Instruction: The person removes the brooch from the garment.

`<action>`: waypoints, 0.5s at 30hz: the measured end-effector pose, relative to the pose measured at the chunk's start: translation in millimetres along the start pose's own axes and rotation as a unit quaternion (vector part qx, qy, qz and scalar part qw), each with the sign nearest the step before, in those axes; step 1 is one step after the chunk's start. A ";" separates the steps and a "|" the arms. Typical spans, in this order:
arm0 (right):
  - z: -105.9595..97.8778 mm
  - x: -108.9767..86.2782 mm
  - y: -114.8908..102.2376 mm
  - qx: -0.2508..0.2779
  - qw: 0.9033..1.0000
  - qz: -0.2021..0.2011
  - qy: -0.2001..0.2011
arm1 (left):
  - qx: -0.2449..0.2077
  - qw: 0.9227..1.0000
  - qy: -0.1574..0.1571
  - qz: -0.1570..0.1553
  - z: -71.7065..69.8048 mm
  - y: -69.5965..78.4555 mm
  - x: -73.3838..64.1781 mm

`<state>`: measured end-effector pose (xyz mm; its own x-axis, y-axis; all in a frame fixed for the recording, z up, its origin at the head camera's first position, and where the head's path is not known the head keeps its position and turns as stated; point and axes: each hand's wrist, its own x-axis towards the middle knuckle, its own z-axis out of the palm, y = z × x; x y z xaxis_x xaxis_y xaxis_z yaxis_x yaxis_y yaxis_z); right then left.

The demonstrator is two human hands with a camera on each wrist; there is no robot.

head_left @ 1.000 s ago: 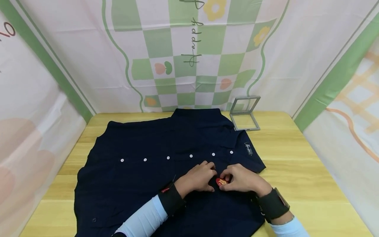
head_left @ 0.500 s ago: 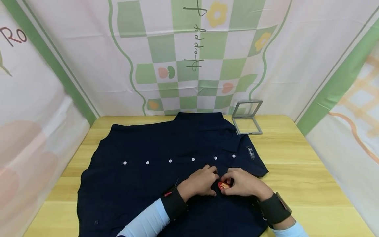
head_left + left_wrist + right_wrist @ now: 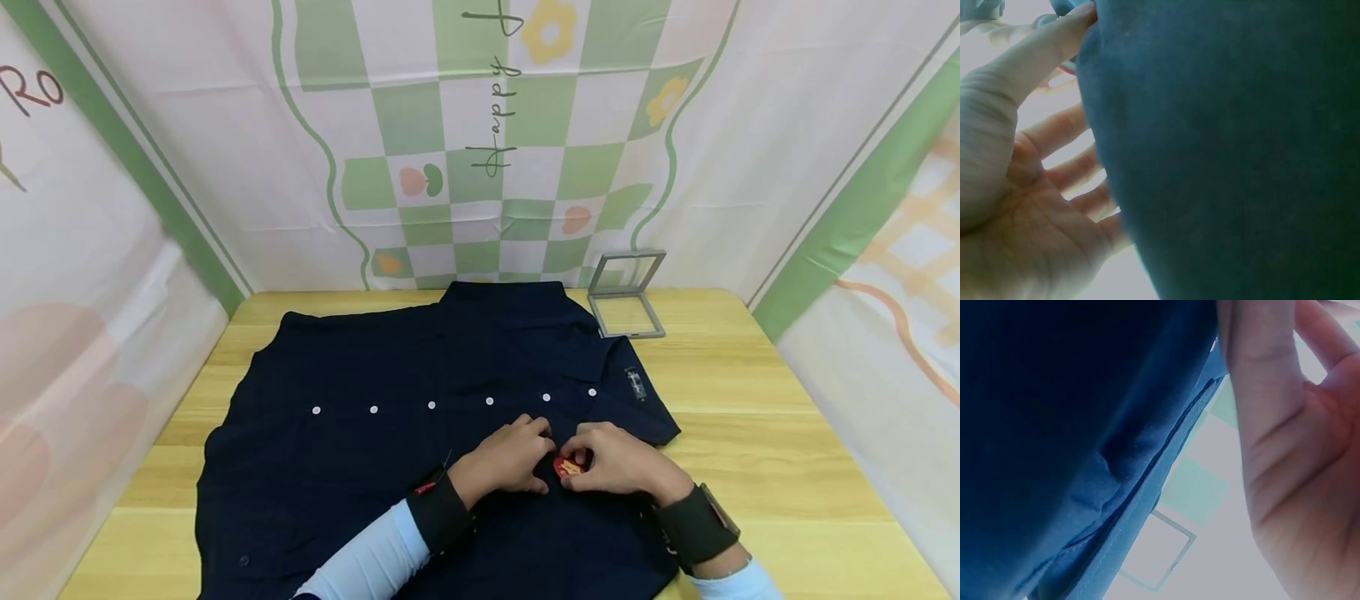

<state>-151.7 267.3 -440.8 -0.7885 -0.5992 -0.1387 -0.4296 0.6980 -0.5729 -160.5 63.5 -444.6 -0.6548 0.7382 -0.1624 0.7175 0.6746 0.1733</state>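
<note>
With the right hand, I'm holding a red badge in a narrow grip over the navy shirt on the table. The left hand is touching the shirt just beside; whether it's pinching, I cannot tell from here.

Counted on the tabletop: one dark shirt reaching close to the far edge, with six white buttons in a row, one dark button toward the left edge and one printed label toward the right edge. One gray hinged frame stood by the far edge, toward its right corner. Also tallied: one red badge, one left hand, one right hand, two black wristbands, two light-blue sleeves.
</note>
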 end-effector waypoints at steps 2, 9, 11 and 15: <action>-0.3 -0.2 0.0 0.001 1.000 -0.001 -0.001 | 0.001 1.000 -0.001 0.000 -0.4 0.2 0.1; -0.6 -0.6 1.5 0.003 1.000 -0.006 -0.003 | 0.004 1.000 0.001 0.001 -0.2 0.4 0.5; -0.6 -0.7 2.1 0.004 1.000 -0.009 -0.004 | 0.005 1.000 0.001 0.001 -0.1 0.5 0.4; -1.2 -1.4 2.0 0.008 1.000 -0.011 -0.005 | 0.005 1.000 -0.001 0.001 -0.6 0.6 0.2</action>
<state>-152.0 270.1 -440.8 -0.7747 -0.6181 -0.1335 -0.4395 0.6781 -0.5891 -160.4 64.1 -443.9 -0.6526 0.7398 -0.1638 0.7213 0.6727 0.1646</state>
